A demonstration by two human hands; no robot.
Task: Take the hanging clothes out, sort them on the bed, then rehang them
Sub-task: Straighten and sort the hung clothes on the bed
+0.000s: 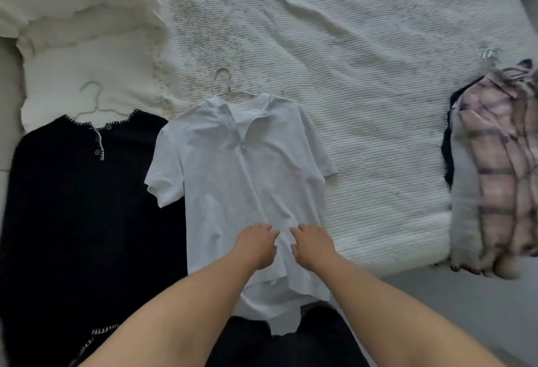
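Note:
A white short-sleeved shirt (233,180) with a short zip at the neck lies flat on the bed (364,75), still on its wire hanger (230,87). My left hand (256,245) and my right hand (313,245) rest side by side on its lower middle, fingers loosely bent against the fabric and holding nothing. To the left lies a black top (87,206) with white stitched trim and buttons, on its own hanger (93,101). At the right edge of the bed lies a pink plaid shirt (497,174) on a hanger, over a dark garment.
A fluffy white blanket or pillow (75,17) is bunched at the bed's upper left. The white textured cover stretches between the white shirt and the plaid shirt. The bed's near edge runs at the lower right, with pale floor (465,308) beyond it.

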